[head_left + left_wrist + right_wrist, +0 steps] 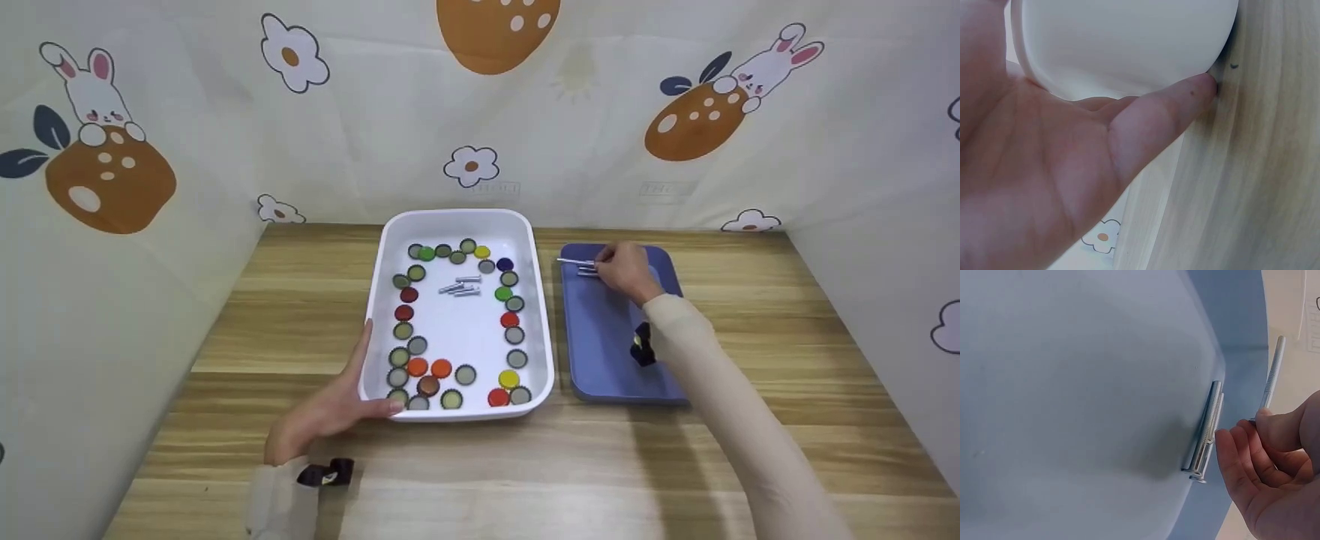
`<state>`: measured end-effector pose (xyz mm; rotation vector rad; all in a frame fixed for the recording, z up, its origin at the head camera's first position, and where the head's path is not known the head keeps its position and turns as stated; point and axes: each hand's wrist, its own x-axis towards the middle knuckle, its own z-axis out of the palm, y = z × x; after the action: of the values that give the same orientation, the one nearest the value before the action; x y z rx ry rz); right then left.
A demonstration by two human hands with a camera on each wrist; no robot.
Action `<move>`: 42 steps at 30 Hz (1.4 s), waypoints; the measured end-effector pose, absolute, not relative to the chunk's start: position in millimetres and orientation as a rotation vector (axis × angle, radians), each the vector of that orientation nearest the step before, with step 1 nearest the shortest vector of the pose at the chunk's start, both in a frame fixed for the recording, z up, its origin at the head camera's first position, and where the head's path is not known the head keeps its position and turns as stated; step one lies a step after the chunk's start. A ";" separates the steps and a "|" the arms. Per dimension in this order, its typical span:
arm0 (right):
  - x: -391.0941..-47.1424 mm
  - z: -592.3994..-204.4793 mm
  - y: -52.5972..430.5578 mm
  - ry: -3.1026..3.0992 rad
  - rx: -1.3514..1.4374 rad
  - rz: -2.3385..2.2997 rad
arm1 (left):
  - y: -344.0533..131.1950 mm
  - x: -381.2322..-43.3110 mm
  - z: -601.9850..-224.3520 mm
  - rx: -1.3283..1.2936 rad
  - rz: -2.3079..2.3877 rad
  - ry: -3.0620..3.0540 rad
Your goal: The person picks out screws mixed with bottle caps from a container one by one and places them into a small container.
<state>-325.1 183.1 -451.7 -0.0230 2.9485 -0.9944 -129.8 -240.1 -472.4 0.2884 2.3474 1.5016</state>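
Observation:
My right hand [624, 270] pinches a silver bolt [1274, 371] between thumb and fingers, over the far end of the blue tray [600, 352]. The threaded end points away from the fingertips. Below the hand, more silver bolts [1206, 433] lie side by side against the tray's wall. My left hand [330, 409] holds the near left corner of a white tray [546, 352], thumb over the rim and fingers along the outer wall. Inside it, several bolts [461, 287] lie in a loose pile, with bottle caps [441, 368] of many colours around them.
Both trays stand next to each other on a wooden table [262, 300], a narrow gap between them. A patterned cloth [375, 135] hangs behind and at the sides. Black bands [328, 472] sit on both wrists.

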 end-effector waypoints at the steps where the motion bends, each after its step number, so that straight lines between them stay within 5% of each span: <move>1: -324.7 -451.8 183.6 2.941 -0.015 -0.994 | -240.1 -129.7 -472.5 0.294 1.502 2.351; 42: -316.5 -463.7 218.8 2.992 -0.072 -0.791 | -240.1 -130.1 -472.0 0.269 1.441 2.388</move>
<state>-316.5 218.8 -463.7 -0.0724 2.9924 -0.7906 -130.1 -240.1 -472.0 0.2694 2.3880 1.4406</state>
